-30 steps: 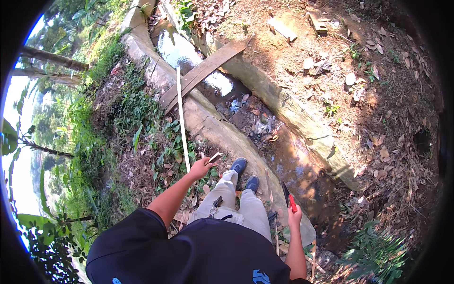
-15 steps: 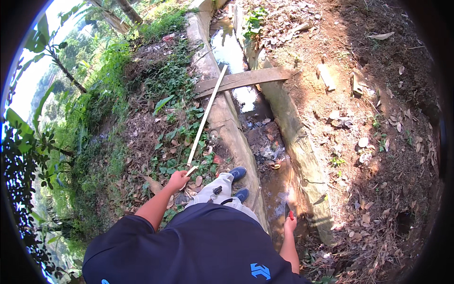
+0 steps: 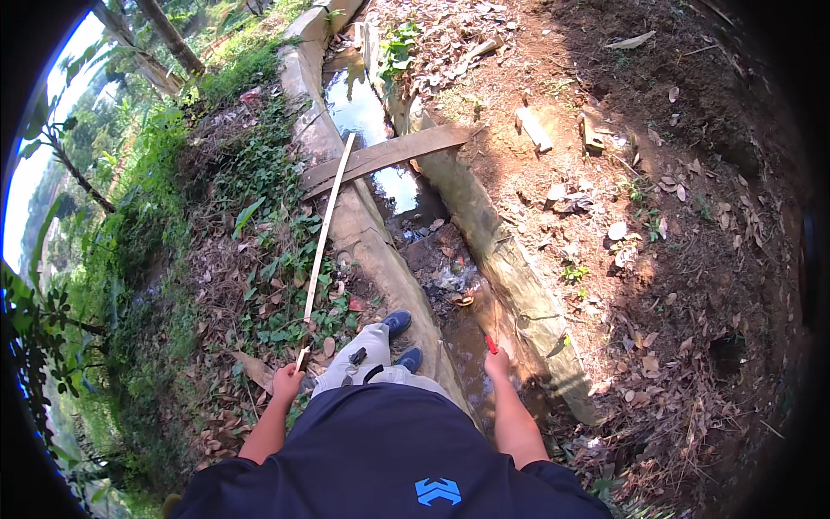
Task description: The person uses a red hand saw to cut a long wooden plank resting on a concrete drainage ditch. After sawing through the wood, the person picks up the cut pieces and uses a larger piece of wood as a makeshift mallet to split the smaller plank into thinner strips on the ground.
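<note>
My left hand (image 3: 286,381) is closed on the near end of a pale wooden strip (image 3: 326,227), left of my legs. A dark, narrow stretch near the hand separates a short pale end from the long part; whether they are joined I cannot tell. The strip slants away over the concrete edge and crosses above the plank (image 3: 385,157), its far tip over the water. In my right hand (image 3: 497,363), closed above the ditch, is a red-handled knife (image 3: 491,344); its blade is hard to make out now.
I stand on the left concrete wall (image 3: 367,246) of a ditch with shallow muddy water (image 3: 356,99) and litter. The right wall (image 3: 493,242) borders a dirt bank with dry leaves and wood blocks (image 3: 533,130). Leafy plants (image 3: 285,251) cover the left slope.
My view has shifted, moving the scene leftward. My left hand is lower beside my leg, still holding the strip. My right hand has reached farther forward with the knife, whose dark blade showed earlier.
</note>
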{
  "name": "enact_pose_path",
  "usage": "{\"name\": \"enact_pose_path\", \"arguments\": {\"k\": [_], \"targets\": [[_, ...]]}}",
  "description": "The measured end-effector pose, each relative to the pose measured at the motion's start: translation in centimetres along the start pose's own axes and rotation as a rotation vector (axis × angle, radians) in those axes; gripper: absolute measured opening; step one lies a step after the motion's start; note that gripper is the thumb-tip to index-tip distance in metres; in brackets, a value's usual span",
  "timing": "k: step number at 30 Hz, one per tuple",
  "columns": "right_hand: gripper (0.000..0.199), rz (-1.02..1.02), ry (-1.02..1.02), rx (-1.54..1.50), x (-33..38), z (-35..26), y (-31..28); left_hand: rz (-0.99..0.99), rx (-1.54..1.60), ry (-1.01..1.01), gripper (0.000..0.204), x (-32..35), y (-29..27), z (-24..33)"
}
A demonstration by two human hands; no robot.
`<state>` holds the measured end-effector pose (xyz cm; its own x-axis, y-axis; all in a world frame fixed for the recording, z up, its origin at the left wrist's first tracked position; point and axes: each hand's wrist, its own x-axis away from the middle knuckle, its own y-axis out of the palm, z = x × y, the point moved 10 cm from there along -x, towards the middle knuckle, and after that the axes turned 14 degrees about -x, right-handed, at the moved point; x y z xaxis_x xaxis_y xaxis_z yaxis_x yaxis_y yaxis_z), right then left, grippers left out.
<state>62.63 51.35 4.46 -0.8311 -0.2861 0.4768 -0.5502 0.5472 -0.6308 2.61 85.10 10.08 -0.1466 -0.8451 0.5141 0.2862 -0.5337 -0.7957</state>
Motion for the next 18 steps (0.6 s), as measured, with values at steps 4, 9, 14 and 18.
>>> {"name": "enact_pose_path", "arguments": {"k": [4,9,14,18], "targets": [[0.024,-0.067,-0.041,-0.028,0.0,0.8,2.1,0.003,0.099,-0.034,0.028,0.0,-0.4,1.2],[0.023,-0.189,0.049,-0.091,-0.8,3.5,5.2,0.085,0.136,-0.016,0.028,-0.2,-2.2,1.7],[0.023,-0.372,0.052,0.115,-1.9,1.0,6.4,0.075,0.187,-0.102,0.030,0.0,-2.1,0.1],[0.027,-0.495,0.081,0.240,-2.7,-3.5,8.4,0.116,0.219,-0.159,0.033,0.8,-1.0,-3.8]]}}
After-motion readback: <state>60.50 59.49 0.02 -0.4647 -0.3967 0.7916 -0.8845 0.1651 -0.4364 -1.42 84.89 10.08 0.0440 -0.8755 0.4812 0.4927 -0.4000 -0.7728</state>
